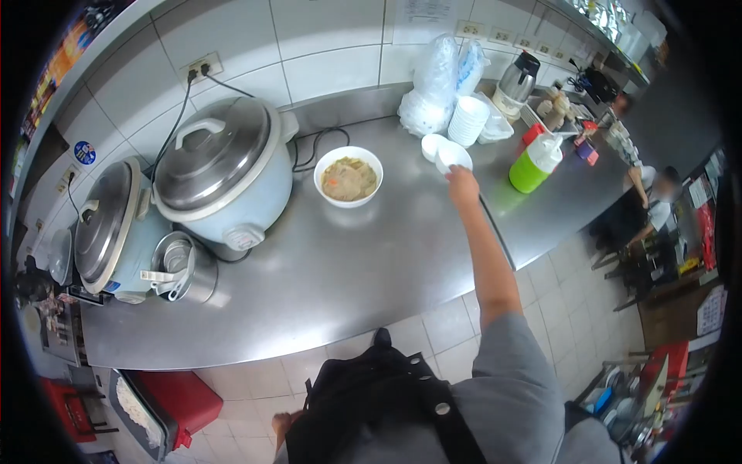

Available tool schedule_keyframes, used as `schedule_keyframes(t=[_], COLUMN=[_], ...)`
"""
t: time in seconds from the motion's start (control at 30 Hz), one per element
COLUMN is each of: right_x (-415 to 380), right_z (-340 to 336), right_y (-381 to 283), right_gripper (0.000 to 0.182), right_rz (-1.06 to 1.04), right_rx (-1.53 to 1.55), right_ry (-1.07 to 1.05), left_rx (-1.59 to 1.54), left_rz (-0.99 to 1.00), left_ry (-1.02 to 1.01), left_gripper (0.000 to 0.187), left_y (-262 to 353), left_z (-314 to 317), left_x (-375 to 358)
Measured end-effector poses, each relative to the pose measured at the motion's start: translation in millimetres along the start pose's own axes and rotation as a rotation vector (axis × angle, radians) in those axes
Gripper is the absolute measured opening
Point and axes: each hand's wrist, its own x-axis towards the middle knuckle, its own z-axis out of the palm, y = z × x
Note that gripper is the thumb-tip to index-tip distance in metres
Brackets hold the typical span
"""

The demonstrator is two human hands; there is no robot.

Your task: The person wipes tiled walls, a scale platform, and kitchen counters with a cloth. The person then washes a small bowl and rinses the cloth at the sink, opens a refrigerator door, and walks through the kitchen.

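Note:
My right hand (463, 185) is stretched out over the steel counter (332, 278), its fingers closed on the rim of a small white bowl (454, 156). Another small white bowl (433, 146) is just beside it, in front of a stack of white cups (468, 121). Down at my side, near the black apron (371, 402), my left hand (284, 422) is partly visible; its fingers are too small and hidden to read. A larger white bowl of food (348, 177) rests on the counter, left of my right hand.
Two large rice cookers (224, 166) and a metal pot with utensils (185, 271) are at the left. Plastic bags (431, 85), a green bottle (533, 164) and a steel flask (516, 83) are at the right. A red bin (182, 402) is below left. Seated people (645, 201) are far right.

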Motion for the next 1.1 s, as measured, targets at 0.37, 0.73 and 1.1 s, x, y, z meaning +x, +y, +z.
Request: schedule_keyframes(t=[0.37, 0.73, 1.1], right_x=[87, 92, 216], right_z=[104, -9, 19], right_y=[35, 42, 111], right_gripper=[0.027, 0.017, 0.049], right_rz=[-0.140, -0.297, -0.285], right_rx=[-0.286, -0.190, -0.418], right_ry=[-0.133, 0.354, 0.377], left_rx=[-0.316, -0.364, -0.719], left_rz=[-0.513, -0.575, -0.507], left_ry=[0.114, 0.220, 0.560], left_gripper=[0.019, 0.020, 0.031], left_y=[131, 146, 163], left_z=[25, 34, -56], left_x=[-88, -115, -79])
